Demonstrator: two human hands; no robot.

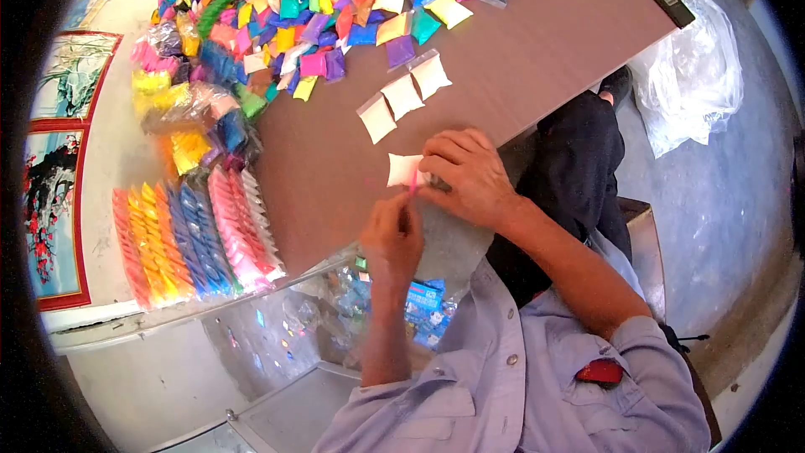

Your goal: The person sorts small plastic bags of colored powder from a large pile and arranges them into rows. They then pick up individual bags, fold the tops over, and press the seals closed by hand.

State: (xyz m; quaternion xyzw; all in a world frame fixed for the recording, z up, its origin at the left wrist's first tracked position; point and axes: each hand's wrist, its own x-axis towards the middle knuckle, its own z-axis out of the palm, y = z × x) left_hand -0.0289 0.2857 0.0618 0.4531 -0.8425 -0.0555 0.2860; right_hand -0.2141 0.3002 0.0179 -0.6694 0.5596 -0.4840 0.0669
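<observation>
Pressing a white packet (402, 169) against the near edge of the brown desk (520, 59), the right hand (470, 178) has its fingers curled over it and holds it. The left hand (392, 235) has its fingers pinched shut on a thin pink strip (413, 182) touching that packet. Three spare packets (402, 96) lie in a row just beyond. A bright heap (293, 17) covers the desk's far end, and sorted rows (193, 235) line its left side. A clear bag (692, 67) lies on the grey floor (721, 226), and framed pictures (59, 201) show at left.

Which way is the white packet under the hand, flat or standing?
Lying flat. The white packet rests on the brown table, the right hand pressing its edge; the left hand pinches a pink strip.
</observation>
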